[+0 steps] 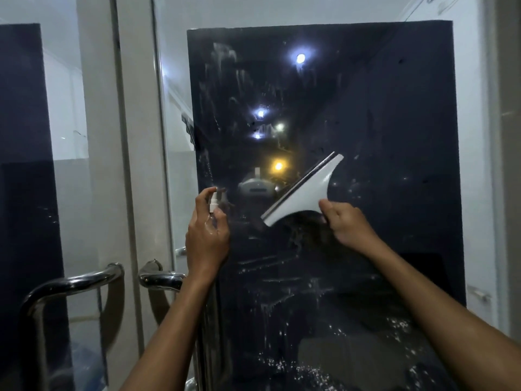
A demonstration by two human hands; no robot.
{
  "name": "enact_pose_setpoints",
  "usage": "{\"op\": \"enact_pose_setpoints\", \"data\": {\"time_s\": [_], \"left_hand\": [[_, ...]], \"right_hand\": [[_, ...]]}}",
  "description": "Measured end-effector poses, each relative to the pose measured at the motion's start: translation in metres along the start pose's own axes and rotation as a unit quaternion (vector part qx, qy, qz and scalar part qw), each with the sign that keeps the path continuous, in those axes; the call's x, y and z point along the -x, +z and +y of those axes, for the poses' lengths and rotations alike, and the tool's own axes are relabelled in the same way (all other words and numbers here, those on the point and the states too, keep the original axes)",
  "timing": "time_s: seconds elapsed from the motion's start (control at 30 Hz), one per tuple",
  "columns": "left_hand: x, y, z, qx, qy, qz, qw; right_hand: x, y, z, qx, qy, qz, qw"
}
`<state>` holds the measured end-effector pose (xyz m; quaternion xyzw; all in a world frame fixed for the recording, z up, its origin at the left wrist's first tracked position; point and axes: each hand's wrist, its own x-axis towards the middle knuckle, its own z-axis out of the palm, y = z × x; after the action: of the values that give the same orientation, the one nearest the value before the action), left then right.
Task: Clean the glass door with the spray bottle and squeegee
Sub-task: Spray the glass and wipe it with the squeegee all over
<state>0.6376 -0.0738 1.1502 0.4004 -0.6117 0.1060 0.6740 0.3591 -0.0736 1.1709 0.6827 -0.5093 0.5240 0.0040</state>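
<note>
The glass door fills the view, with a dark panel behind it, white streaks near the top and droplets lower down. My left hand grips a small spray bottle with a white nozzle, a finger on top, held close to the glass at the panel's left edge. My right hand holds a white squeegee by its handle. Its dark rubber blade slants from lower left to upper right against the glass.
Two chrome pull handles curve out at lower left, one on this door and another handle on the neighbouring glass leaf. A vertical frame edge runs between the leaves. A white wall borders the right.
</note>
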Motion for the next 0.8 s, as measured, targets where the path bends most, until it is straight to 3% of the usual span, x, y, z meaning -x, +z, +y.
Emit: {"op": "enact_pose_setpoints", "data": {"time_s": [0.13,0.2,0.37,0.57,0.7,0.8], "left_hand": [[0.01,0.004,-0.001,0.021,-0.001,-0.001,1.0],[0.015,0.006,-0.003,0.029,-0.004,0.002,1.0],[0.023,0.009,-0.005,0.058,-0.018,0.008,0.998],[0.03,0.011,-0.011,0.062,-0.024,0.012,0.998],[0.033,0.015,-0.012,0.066,-0.031,0.001,0.997],[0.033,0.014,-0.01,0.07,-0.028,-0.003,0.997]], "right_hand": [[0.027,0.059,-0.031,-0.206,0.096,-0.012,0.974],[0.044,0.092,-0.038,-0.248,0.136,-0.034,0.959],[0.072,0.134,-0.031,-0.221,0.179,-0.018,0.959],[0.114,0.142,0.014,-0.241,0.224,-0.064,0.942],[0.129,0.135,0.03,-0.188,0.184,-0.036,0.964],[0.127,0.126,0.031,-0.132,0.103,0.005,0.986]]}}
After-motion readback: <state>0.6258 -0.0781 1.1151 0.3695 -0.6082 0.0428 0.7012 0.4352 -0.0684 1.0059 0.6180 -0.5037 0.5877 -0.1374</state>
